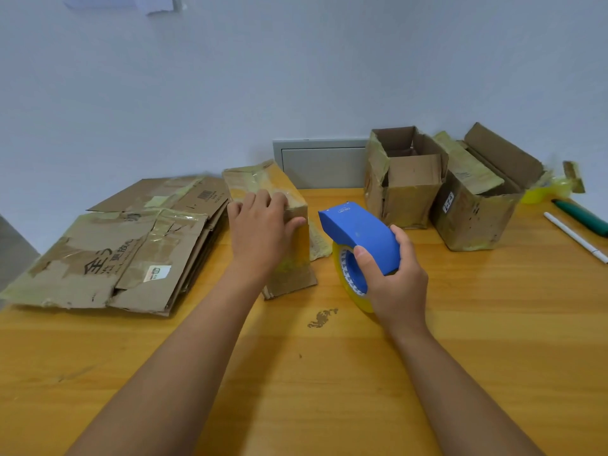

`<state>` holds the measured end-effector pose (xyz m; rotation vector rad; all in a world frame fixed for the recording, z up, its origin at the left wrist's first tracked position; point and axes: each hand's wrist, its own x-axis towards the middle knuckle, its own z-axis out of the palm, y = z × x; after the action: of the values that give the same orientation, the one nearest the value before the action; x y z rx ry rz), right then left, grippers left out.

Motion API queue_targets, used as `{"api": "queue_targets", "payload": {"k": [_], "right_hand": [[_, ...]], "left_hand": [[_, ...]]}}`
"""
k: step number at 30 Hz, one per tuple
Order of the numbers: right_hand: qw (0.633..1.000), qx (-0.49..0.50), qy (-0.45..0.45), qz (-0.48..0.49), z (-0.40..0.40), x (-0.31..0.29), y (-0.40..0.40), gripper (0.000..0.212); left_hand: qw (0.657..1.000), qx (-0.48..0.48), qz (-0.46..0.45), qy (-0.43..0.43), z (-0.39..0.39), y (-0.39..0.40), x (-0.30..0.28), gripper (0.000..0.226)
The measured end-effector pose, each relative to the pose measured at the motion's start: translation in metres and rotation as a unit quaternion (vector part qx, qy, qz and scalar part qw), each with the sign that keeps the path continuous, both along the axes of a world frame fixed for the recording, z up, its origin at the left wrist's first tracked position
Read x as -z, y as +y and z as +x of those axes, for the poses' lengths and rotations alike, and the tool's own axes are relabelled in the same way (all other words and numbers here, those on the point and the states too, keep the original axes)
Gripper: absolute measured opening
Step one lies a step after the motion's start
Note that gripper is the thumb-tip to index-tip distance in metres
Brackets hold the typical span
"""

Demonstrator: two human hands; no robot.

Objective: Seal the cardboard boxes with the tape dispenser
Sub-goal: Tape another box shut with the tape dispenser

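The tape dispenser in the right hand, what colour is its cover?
Blue. The tape dispenser, gripped by the right hand, shows in the head view.

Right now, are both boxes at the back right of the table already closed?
No. Both open boxes, the nearer one and the one beside it, have their top flaps standing up, unsealed, while the right hand holds the tape dispenser.

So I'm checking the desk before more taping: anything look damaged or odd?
Yes. The open box at the back has a torn, crumpled left wall, the flattened cardboard at left is ripped, and a brown stain marks the table.
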<state>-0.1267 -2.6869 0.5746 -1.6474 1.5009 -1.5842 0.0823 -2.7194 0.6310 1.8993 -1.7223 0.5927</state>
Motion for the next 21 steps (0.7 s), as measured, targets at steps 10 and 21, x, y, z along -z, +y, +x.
{"api": "queue_targets", "payload": {"k": [10, 21], "right_hand": [[1.0, -0.007, 0.002, 0.0, 0.0, 0.0, -0.001, 0.087], [1.0, -0.006, 0.007, -0.004, 0.0, 0.0, -0.001, 0.084]], "left_hand": [[0.99, 0.107, 0.011, 0.095, 0.027, 0.001, -0.013, 0.029], [0.992, 0.121, -0.018, 0.033, 0.026, 0.01, 0.0, 0.023]]}}
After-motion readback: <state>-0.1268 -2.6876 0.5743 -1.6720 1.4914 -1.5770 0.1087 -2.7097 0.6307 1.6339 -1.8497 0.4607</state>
